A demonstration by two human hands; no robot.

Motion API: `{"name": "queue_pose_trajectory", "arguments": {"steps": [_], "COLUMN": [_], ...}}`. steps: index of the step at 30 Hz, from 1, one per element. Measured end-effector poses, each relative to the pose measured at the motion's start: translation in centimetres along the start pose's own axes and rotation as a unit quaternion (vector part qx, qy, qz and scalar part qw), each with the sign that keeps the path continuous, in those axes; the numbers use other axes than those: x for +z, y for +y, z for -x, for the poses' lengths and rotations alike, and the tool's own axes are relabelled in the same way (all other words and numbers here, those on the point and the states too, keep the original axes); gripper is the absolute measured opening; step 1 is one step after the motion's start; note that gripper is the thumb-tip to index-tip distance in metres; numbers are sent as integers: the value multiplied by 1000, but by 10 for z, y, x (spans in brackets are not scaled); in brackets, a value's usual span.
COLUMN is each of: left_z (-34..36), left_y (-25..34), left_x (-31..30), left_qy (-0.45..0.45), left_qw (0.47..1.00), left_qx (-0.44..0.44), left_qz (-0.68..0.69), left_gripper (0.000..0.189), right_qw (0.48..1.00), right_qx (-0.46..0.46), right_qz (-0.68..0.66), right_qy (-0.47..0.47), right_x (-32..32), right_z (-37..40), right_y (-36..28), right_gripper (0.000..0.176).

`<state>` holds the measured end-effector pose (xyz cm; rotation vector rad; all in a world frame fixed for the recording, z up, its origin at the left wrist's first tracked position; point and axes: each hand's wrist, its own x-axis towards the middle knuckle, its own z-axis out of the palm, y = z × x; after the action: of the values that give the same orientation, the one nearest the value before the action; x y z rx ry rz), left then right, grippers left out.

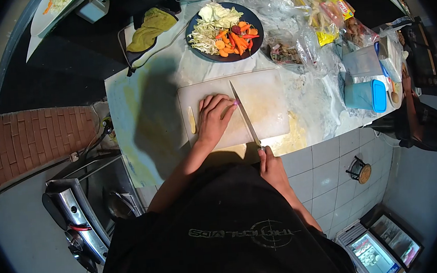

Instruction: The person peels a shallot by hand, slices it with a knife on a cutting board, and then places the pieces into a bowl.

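Observation:
A white cutting board (pixel 271 94) lies on the table in front of me. My right hand (pixel 274 168) grips the handle of a long kitchen knife (pixel 246 115) at the board's near edge, its blade pointing away from me across the board. My left hand (pixel 215 117) rests on the board to the left of the blade, fingers bent and closed. At its fingertips, close against the blade, shows a small purple shallot-like piece (pixel 236 102), mostly covered by the fingers. Left of that hand, the board has a slot handle (pixel 192 120).
Beyond the board stands a dark plate (pixel 212 58) with cabbage, bean sprouts, carrot slices and red chillies. Plastic bags (pixel 306 42) crowd the back right. A blue-lidded container (pixel 364 96) sits at the right edge. A green cloth (pixel 151 30) lies back left. Another person (pixel 420 120) is at far right.

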<state>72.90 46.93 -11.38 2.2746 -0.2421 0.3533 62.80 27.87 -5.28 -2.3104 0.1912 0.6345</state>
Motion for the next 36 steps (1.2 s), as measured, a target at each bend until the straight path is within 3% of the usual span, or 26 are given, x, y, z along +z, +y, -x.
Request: {"name": "queue_pose_trajectory", "arguments": {"steps": [22, 36], "left_z": [-1, 0], "left_y": [2, 7], "left_x": [2, 1], "left_qy": [4, 3], "left_qw": [1000, 1000], "left_qx": [-2, 3], "left_qz": [-25, -25], "left_gripper": [14, 15], "right_qw": [998, 998], "right_qx": [-15, -42], "right_qz": [64, 27], "right_qy": [6, 47], "right_x": [5, 7], "right_z": [-3, -1], "right_y": [2, 5], "right_gripper": [30, 29]}}
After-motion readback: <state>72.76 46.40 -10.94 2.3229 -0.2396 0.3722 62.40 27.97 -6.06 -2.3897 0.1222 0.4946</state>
